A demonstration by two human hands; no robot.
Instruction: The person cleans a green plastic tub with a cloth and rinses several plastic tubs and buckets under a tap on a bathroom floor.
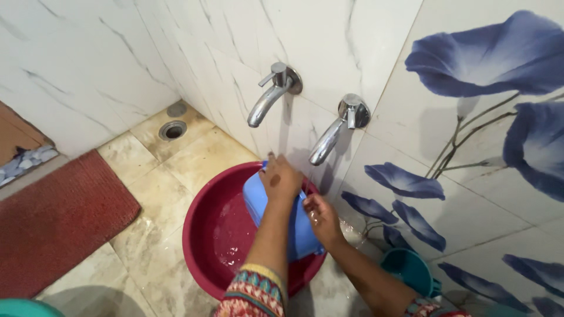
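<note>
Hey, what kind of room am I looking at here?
Most likely a tiled bathroom or wash area. Two metal wall taps jut from the marble-look wall tiles, a floor drain sits in the corner, and the left hand and right hand hold a blue container over a red basin.

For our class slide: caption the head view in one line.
Left hand and right hand hold a blue container over a red basin.

Glossy plastic basin (202, 235), chrome taps (267, 100)
</note>
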